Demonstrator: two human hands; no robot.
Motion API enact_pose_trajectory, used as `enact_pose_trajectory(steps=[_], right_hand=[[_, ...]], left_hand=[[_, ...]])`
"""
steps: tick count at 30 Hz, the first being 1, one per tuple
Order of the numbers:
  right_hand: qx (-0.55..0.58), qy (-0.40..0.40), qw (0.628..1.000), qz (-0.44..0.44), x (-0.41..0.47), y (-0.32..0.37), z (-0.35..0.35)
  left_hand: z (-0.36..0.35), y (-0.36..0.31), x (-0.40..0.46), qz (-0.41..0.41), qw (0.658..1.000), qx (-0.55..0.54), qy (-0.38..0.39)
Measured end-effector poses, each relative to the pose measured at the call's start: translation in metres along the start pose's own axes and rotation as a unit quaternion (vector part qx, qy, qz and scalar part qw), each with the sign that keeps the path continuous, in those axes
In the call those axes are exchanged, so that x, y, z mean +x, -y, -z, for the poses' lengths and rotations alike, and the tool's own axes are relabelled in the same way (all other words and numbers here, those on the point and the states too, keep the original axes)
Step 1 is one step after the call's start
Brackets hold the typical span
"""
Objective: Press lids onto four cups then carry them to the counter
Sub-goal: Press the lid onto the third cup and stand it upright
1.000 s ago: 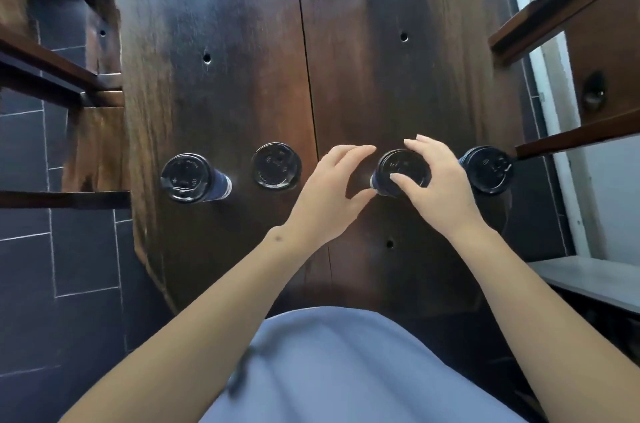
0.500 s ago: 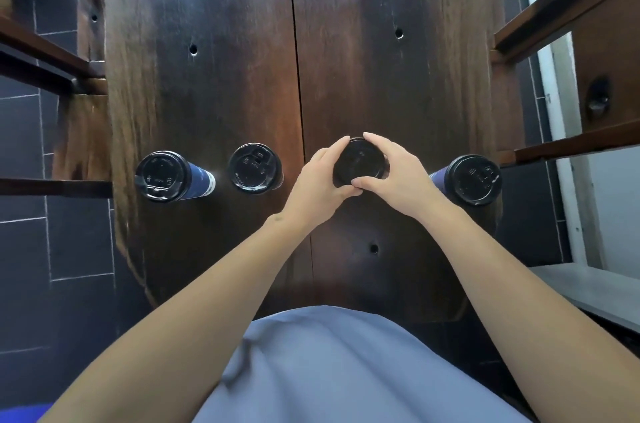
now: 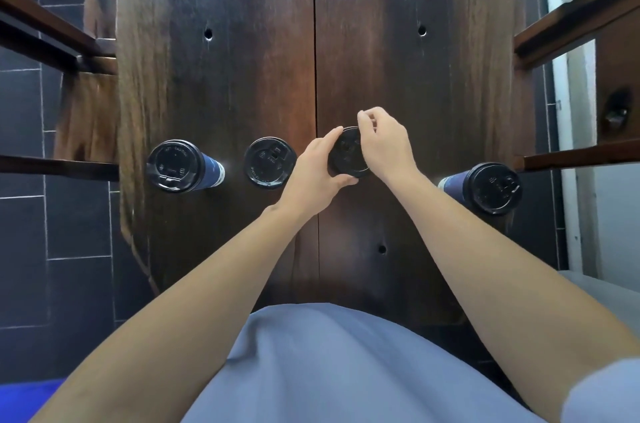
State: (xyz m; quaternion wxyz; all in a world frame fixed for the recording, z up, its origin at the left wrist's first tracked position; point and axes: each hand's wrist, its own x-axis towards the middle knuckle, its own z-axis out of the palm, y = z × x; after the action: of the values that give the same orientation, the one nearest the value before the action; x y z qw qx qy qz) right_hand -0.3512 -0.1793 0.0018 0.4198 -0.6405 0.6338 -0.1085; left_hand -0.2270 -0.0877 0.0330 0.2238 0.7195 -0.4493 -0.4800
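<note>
Several dark blue paper cups with black lids stand in a row across a dark wooden table (image 3: pixel 398 76). The far-left cup (image 3: pixel 176 166) and the one beside it (image 3: pixel 270 162) stand alone, as does the far-right cup (image 3: pixel 491 187). My left hand (image 3: pixel 317 169) wraps the left side of the third cup (image 3: pixel 346 154), thumb and fingers around its lid rim. On the lid's right half my right hand (image 3: pixel 384 145) rests, fingers curled over the far edge. The cup's body is hidden under both hands.
Wooden chair or shelf rails (image 3: pixel 52 38) stick out at the left, and more rails (image 3: pixel 571 24) at the right. Dark tiled floor (image 3: pixel 76 221) lies left of the table. A pale surface (image 3: pixel 595 287) shows at the lower right. My light blue clothing fills the bottom.
My left hand closed in from beside the third cup and now grips its lid rim. My right hand shifted from the near side onto the lid's top and far edge.
</note>
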Motion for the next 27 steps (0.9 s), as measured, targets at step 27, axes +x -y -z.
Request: enact_pose_trajectory(steps=[27], right_hand=[[-0.181,-0.032,0.983,0.001,0.016,0.014,-0.032]], left_hand=[[-0.003,0.003,0.004,-0.007,1.0,-0.013,-0.017]])
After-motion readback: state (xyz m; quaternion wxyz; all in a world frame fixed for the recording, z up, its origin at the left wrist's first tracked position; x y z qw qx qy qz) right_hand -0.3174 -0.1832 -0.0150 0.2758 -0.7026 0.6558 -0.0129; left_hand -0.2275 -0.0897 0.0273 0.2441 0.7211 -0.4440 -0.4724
